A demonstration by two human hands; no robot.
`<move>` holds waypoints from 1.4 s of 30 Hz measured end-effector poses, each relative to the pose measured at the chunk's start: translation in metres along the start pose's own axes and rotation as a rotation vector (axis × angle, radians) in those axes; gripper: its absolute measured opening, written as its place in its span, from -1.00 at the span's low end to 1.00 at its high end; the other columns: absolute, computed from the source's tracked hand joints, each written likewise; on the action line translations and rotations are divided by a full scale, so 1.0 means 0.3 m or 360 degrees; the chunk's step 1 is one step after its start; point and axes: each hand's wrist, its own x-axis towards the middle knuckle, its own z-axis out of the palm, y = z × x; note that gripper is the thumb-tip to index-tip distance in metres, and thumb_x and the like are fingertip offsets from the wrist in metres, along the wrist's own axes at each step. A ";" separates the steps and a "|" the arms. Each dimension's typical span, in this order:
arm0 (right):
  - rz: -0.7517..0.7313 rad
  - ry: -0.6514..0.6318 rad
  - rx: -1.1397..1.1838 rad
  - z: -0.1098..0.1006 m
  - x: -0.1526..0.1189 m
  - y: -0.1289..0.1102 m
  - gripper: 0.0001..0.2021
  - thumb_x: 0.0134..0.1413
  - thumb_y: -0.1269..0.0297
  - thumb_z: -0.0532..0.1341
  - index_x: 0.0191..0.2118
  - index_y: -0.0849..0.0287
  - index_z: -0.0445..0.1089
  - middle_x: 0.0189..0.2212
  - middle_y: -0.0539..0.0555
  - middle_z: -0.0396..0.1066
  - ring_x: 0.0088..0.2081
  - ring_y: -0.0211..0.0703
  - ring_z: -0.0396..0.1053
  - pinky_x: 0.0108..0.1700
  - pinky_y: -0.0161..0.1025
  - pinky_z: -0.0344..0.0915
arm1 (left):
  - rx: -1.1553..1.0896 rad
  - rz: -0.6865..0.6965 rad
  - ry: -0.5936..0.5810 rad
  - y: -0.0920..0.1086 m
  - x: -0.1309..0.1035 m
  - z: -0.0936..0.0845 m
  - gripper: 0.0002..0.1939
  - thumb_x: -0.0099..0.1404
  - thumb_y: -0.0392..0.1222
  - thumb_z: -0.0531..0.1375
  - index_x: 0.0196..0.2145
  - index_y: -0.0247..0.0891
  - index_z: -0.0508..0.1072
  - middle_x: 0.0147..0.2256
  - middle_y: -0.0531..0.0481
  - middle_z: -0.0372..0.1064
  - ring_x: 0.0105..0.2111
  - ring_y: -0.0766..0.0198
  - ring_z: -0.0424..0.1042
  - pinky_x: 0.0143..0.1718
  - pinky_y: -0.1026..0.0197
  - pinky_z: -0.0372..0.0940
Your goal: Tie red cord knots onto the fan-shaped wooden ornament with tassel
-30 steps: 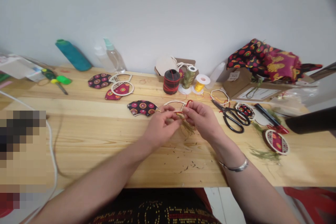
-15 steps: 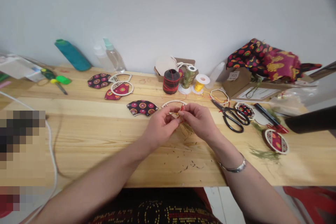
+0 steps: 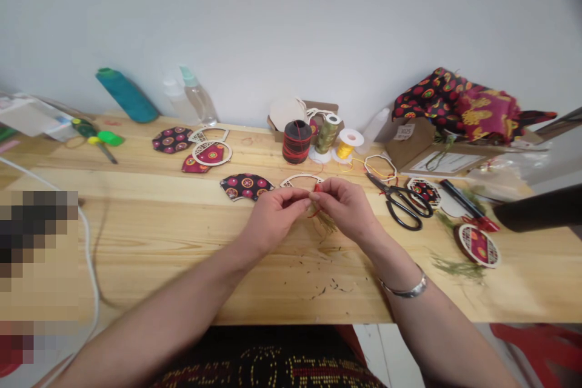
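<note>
In front of me both hands meet over the table. My right hand (image 3: 343,206) pinches a small tassel; its green strands (image 3: 326,223) hang below the fingers and a bit of red thread (image 3: 317,188) shows at the fingertips. My left hand (image 3: 277,215) is closed in a pinch touching the right fingertips; what lies between its fingers is too small to make out. Just behind the hands lies a pale fan-shaped frame (image 3: 301,178), partly covered. Left of it is a dark patterned fabric fan piece (image 3: 247,187).
Black-handled scissors (image 3: 404,206) lie right of my hands, near a round fabric-filled frame (image 3: 479,245). Behind stand a red-black thread spool (image 3: 296,142), a green spool (image 3: 327,134) and a yellow spool (image 3: 347,147). A cardboard box (image 3: 413,148) stands at the right.
My left fingers have straightened a little and closed together at the tips, near the right fingertips. The red thread end hangs slightly lower. The right hand has hardly moved.
</note>
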 end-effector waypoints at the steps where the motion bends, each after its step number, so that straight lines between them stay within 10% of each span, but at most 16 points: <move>1: 0.0017 0.0003 0.0006 0.000 0.000 -0.003 -0.84 -0.11 0.26 0.27 -0.52 0.18 0.29 -0.62 -0.10 0.28 -0.59 -0.37 0.19 -0.53 -0.36 0.12 | -0.0033 -0.0026 -0.0007 -0.006 0.002 -0.001 -0.88 0.12 -0.25 0.24 -0.36 -0.24 0.57 -0.51 0.08 0.44 -0.57 0.43 0.24 -0.52 0.33 0.12; 21: 0.0103 -0.0145 -0.0099 -0.018 -0.001 -0.009 -0.77 0.04 0.13 0.18 -0.45 0.21 0.36 -0.61 -0.05 0.30 -0.60 -0.37 0.13 -0.55 -0.35 0.05 | -0.0565 -0.0477 0.0028 -0.004 0.015 0.004 -0.86 -0.08 -0.22 0.35 -0.52 -0.33 0.55 -0.60 0.08 0.31 -0.64 0.49 0.11 -0.65 0.36 -0.07; 34: -0.0387 0.0076 -0.0831 -0.021 -0.042 -0.031 -0.81 0.08 0.19 0.22 -0.46 0.17 0.42 -0.59 -0.01 0.38 -0.57 -0.31 0.19 -0.50 -0.31 0.08 | -0.0559 -0.0414 0.0237 0.004 0.020 -0.002 -0.86 -0.04 -0.20 0.33 -0.50 -0.34 0.55 -0.59 0.04 0.38 -0.68 0.51 0.02 -0.66 0.33 -0.12; 42: -0.1196 0.0027 -0.1723 0.020 -0.084 -0.013 -0.79 0.21 0.34 0.07 -0.39 0.22 0.40 -0.51 0.08 0.40 -0.47 -0.23 0.28 -0.43 -0.26 0.09 | -0.0716 -0.0458 0.0207 -0.011 0.021 -0.008 -0.83 -0.08 -0.21 0.38 -0.51 -0.35 0.53 -0.70 0.16 0.20 -0.70 0.53 -0.02 -0.66 0.36 -0.16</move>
